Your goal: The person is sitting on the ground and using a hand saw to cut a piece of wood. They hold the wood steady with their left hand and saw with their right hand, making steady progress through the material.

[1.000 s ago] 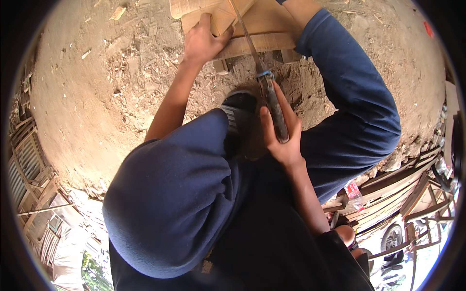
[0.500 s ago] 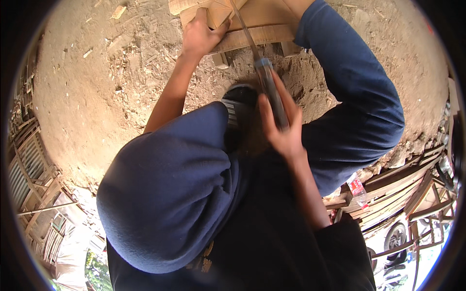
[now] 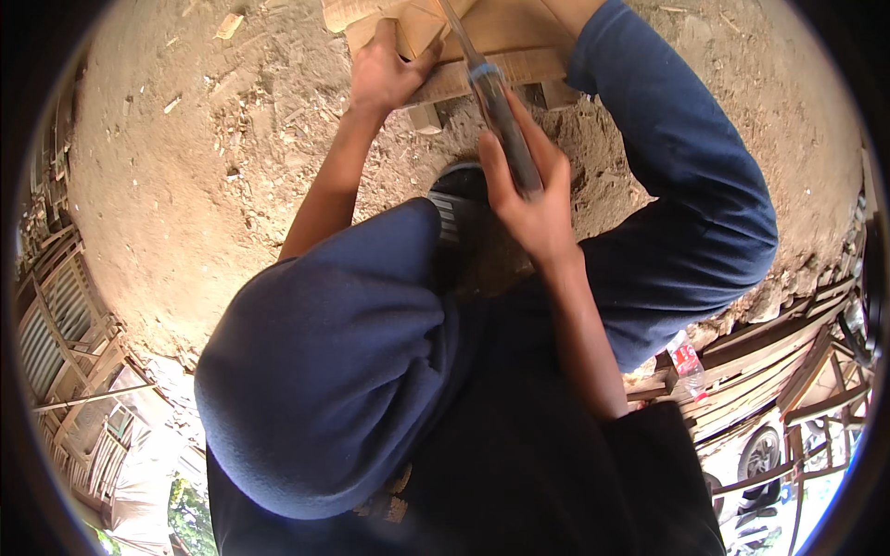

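Observation:
My right hand (image 3: 538, 199) is wrapped round the dark straight handle of a handsaw (image 3: 501, 120) with a blue collar. Its narrow metal blade runs forward across a wooden piece (image 3: 422, 23) at the top edge. My left hand (image 3: 382, 74) grips that piece, thumb and fingers spread on either side of a corner. Underneath lies a wooden board (image 3: 519, 69), raised off the ground on short wooden legs. The far end of the blade is cut off by the picture's edge.
My leg in blue trousers (image 3: 695, 139) bends at the right, its foot on the board. A dark shoe (image 3: 459, 185) is below the board. Wood chips litter the dirt ground (image 3: 185, 185). A plastic bottle (image 3: 686, 361) lies by stacked planks (image 3: 760, 371), near a motorcycle wheel (image 3: 762, 454).
My right hand has pushed the saw forward and slightly left, so its handle is closer to the board. My left hand keeps its grip on the wood.

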{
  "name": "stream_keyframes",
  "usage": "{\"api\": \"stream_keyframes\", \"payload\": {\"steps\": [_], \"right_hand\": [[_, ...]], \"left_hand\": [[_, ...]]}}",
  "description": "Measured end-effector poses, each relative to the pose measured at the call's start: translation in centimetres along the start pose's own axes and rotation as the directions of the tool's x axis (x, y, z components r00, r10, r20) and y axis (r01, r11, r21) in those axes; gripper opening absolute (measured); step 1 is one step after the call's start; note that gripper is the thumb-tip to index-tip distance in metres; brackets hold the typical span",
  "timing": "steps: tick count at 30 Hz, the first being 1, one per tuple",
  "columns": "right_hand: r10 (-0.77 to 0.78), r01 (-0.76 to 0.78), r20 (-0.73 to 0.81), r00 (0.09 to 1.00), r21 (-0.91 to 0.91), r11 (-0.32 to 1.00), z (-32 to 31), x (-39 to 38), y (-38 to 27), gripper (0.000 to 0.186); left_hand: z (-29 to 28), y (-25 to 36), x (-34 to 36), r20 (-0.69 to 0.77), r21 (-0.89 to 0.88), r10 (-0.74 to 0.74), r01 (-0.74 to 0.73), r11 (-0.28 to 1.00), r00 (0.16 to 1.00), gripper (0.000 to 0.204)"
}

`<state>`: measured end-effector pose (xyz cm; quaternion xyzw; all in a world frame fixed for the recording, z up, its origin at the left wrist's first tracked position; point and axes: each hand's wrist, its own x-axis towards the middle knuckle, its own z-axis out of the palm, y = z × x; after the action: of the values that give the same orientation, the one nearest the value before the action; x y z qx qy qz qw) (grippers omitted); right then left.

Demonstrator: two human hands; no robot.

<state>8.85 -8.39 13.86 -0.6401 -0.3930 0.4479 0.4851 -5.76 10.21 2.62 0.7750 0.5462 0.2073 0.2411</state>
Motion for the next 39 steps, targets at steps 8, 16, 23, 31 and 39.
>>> {"api": "stream_keyframes", "payload": {"steps": [8, 16, 23, 31, 39], "right_hand": [[-0.150, 0.149, 0.000, 0.989, -0.085, 0.985, -0.8, -0.4, 1.1, 0.051], [-0.244, 0.240, -0.008, 0.970, -0.152, 0.959, -1.8, -3.0, 1.9, 0.051], [0.044, -0.041, 0.063, 0.997, -0.048, 0.998, -0.5, 2.7, -1.0, 0.050], [-0.182, 0.181, 0.006, 0.983, -0.108, 0.978, -1.7, 0.4, 0.7, 0.050], [-0.202, 0.200, 0.008, 0.979, -0.192, 0.961, -2.4, -3.8, 1.7, 0.050]], "left_hand": [[-0.5, 0.1, 0.1, -0.009, 0.018, -0.020, 0.020, 1.000, 1.000, 0.069], [0.0, -0.1, 0.5, 0.004, 0.060, -0.014, 0.014, 0.998, 1.000, 0.068], [0.1, 0.0, 0.3, 0.021, 0.006, -0.012, 0.012, 1.000, 1.000, 0.069], [-0.4, 0.1, 0.3, -0.028, 0.024, -0.016, 0.016, 1.000, 0.999, 0.060], [-0.2, 0.3, 0.0, -0.044, 0.072, 0.012, -0.008, 0.997, 0.999, 0.061]]}}
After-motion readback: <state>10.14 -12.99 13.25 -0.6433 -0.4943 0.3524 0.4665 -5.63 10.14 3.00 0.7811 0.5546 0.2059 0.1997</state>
